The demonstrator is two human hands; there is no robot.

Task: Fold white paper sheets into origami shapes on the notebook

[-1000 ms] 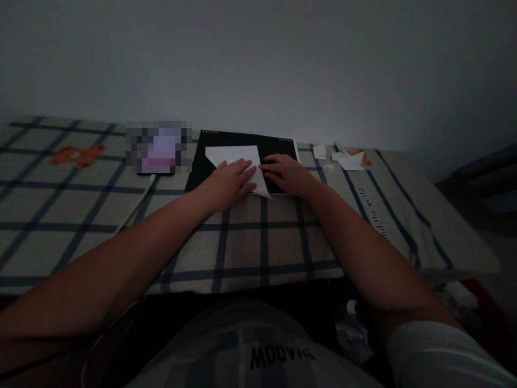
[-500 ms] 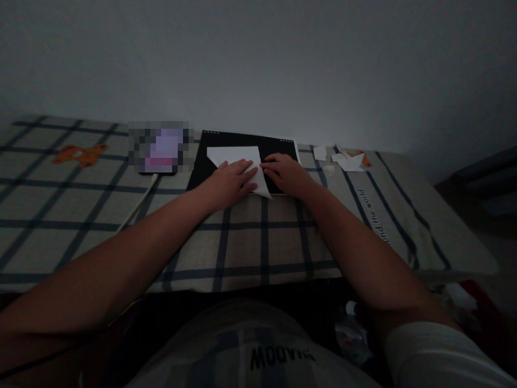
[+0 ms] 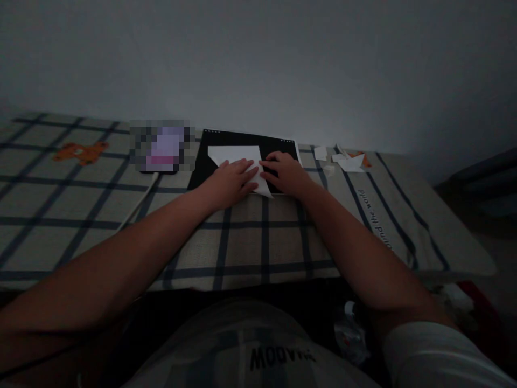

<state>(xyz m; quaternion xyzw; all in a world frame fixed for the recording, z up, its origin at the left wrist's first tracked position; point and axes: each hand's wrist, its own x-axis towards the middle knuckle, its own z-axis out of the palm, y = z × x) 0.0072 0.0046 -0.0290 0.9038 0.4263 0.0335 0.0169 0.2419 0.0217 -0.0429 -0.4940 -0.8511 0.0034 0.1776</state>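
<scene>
A folded white sheet of paper [image 3: 236,154] lies on a black pad [image 3: 278,146] at the far side of the checked surface. My left hand [image 3: 230,182] lies flat on the paper with its fingers stretched out, pressing it down. My right hand [image 3: 285,172] rests at the paper's right edge, its fingers curled and its fingertips touching the fold beside the left hand's fingertips. A pointed corner of the paper sticks out below between the two hands.
A phone [image 3: 161,153] with a lit screen and a white cable [image 3: 139,202] sits left of the pad. Small white and orange paper scraps [image 3: 343,159] lie to the right. The checked cloth [image 3: 262,237] ends at a near edge; a wall rises behind.
My right hand has slid slightly left along the paper's edge, closer to the left hand's fingertips. The left hand stays pressed on the sheet.
</scene>
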